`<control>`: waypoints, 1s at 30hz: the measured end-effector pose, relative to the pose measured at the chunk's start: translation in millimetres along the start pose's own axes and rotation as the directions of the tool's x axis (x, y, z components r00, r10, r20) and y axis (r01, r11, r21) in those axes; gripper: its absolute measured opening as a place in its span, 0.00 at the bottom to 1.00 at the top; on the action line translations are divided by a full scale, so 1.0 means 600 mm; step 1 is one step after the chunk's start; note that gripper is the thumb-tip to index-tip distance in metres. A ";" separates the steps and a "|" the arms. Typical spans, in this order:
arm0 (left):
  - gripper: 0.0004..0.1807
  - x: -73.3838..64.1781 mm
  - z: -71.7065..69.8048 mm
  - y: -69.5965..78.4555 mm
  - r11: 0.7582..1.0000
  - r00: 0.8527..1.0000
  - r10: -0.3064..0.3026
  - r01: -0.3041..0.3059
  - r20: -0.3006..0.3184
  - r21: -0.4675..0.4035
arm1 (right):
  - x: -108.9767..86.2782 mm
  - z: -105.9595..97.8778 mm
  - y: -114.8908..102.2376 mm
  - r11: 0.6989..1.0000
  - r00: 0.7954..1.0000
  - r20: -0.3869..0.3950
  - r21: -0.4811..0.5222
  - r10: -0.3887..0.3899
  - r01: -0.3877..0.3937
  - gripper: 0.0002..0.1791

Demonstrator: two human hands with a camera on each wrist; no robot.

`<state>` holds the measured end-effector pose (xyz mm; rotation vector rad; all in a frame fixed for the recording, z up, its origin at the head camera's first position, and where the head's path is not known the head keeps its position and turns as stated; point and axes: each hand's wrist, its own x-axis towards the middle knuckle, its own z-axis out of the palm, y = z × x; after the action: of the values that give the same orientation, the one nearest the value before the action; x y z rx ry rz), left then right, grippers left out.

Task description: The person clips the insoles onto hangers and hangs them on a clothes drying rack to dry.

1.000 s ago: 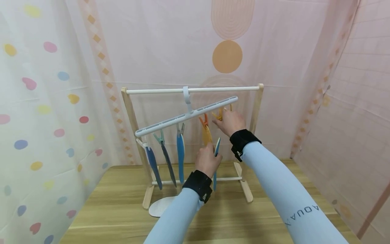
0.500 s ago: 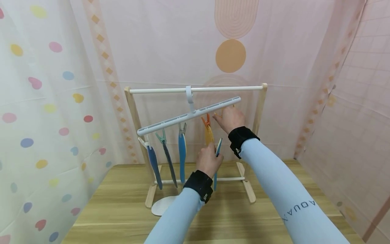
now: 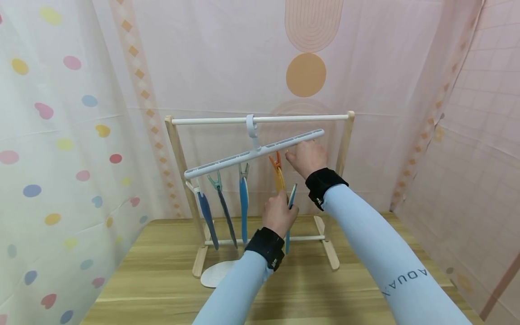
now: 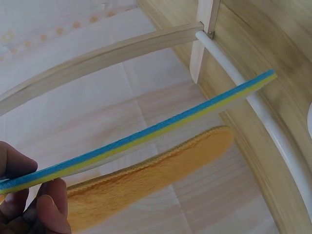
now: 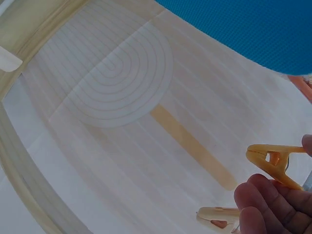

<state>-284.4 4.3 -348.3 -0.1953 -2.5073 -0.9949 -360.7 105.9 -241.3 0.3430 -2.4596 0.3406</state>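
Observation:
My left hand pinches an insole with blue, yellow and white layers; its free end points up and forward. Close by, an orange fluffy insole hangs from an orange clip on the white hanger. Under the hanger's raised right end, my right hand has thumb and fingers on the handles of a yellow clip. A paler clip sits beside those fingers. In the head view the right hand hides both clips. The held insole's tip is above the yellow clip in the right wrist view.
The hanger tilts down to the left on the rack's white bar. From its left half hang a dark blue insole, a grey one and a blue one. A white insole lies on the wooden table.
The right hand has come up slightly against the hanger's right end and now covers the yellow clips seen earlier. The hanger has shifted slightly right. My left hand has hardly moved with its insole.

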 end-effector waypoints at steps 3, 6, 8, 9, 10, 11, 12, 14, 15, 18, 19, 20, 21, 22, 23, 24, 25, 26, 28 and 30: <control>0.07 -0.001 0.001 0.001 1.000 1.000 0.009 -0.009 0.000 -0.005 | -0.003 -0.003 0.000 1.000 1.000 0.002 -0.006 -0.012 0.012 0.21; 0.07 -0.003 0.002 0.002 1.000 1.000 0.025 -0.025 -0.004 -0.011 | -0.006 -0.007 0.000 1.000 1.000 0.017 -0.022 -0.014 0.014 0.28; 0.07 -0.003 0.002 0.004 0.999 0.999 0.034 -0.034 -0.008 -0.014 | -0.008 -0.009 -0.001 1.000 1.000 0.022 -0.021 -0.012 0.012 0.30; 0.07 -0.003 0.003 0.005 0.999 0.999 0.038 -0.038 -0.010 -0.017 | -0.009 -0.010 -0.001 1.000 1.000 0.026 -0.019 -0.011 0.011 0.31; 0.07 -0.003 0.003 0.006 0.999 0.999 0.039 -0.039 -0.012 -0.021 | -0.010 -0.012 -0.002 1.000 0.999 0.031 -0.021 -0.009 0.010 0.32; 0.07 -0.003 0.003 0.007 0.999 0.999 0.041 -0.041 -0.016 -0.023 | -0.011 -0.013 -0.003 1.000 0.999 0.034 -0.021 -0.008 0.009 0.32; 0.07 -0.003 0.004 0.009 0.999 0.999 0.041 -0.042 -0.019 -0.021 | -0.012 -0.014 -0.003 1.000 0.999 0.036 -0.024 -0.009 0.010 0.32; 0.08 -0.002 0.005 0.011 0.999 0.999 0.040 -0.041 -0.028 -0.015 | -0.014 -0.016 -0.004 0.999 0.999 0.039 -0.035 -0.014 0.015 0.32; 0.09 -0.002 0.006 0.012 0.999 0.999 0.041 -0.041 -0.033 -0.009 | -0.014 -0.016 -0.005 0.999 0.999 0.039 -0.042 -0.017 0.019 0.32; 0.10 0.000 0.008 0.014 0.999 0.998 0.036 -0.036 -0.045 0.007 | -0.016 -0.018 -0.007 0.998 0.999 0.037 -0.058 -0.025 0.028 0.32; 0.10 0.000 0.008 0.015 0.999 0.998 0.034 -0.034 -0.047 0.008 | -0.018 -0.018 -0.008 0.998 0.999 0.036 -0.061 -0.027 0.030 0.31; 0.11 0.000 0.009 0.016 0.999 0.998 0.033 -0.033 -0.050 0.006 | -0.019 -0.019 -0.008 0.998 0.999 0.037 -0.061 -0.028 0.030 0.31; 0.11 0.000 0.009 0.016 1.000 0.998 0.029 -0.029 -0.050 0.006 | -0.020 -0.019 -0.009 0.998 0.999 0.039 -0.062 -0.030 0.032 0.31; 0.12 0.000 0.009 0.017 1.000 0.998 0.025 -0.025 -0.051 0.005 | -0.021 -0.019 -0.010 0.997 0.999 0.041 -0.062 -0.032 0.035 0.32; 0.12 0.000 0.009 0.017 1.000 0.998 0.023 -0.023 -0.052 0.002 | -0.023 -0.020 -0.011 0.997 0.999 0.042 -0.060 -0.035 0.037 0.32; 0.12 0.000 0.009 0.017 1.000 0.998 0.021 -0.020 -0.055 0.002 | -0.024 -0.020 -0.011 0.997 0.998 0.041 -0.059 -0.040 0.042 0.32; 0.12 0.000 0.009 0.017 1.000 0.998 0.017 -0.017 -0.056 0.005 | -0.026 -0.021 -0.011 0.997 0.998 0.036 -0.057 -0.046 0.048 0.32; 0.12 0.000 0.010 0.017 1.000 0.998 0.012 -0.011 -0.056 0.007 | -0.027 -0.021 -0.011 0.997 0.998 0.031 -0.055 -0.054 0.055 0.32; 0.12 0.001 0.010 0.018 1.000 0.998 0.006 -0.005 -0.059 0.017 | -0.030 -0.023 -0.012 0.996 0.997 0.015 -0.049 -0.070 0.071 0.32; 0.12 0.001 0.009 0.019 1.000 0.998 -0.001 0.003 -0.059 0.025 | -0.033 -0.025 -0.013 0.995 0.996 -0.008 -0.045 -0.087 0.087 0.32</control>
<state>-283.6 16.6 -344.6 -0.1542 -2.4658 -0.9560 -334.4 106.7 -240.6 0.4266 -2.4294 0.2491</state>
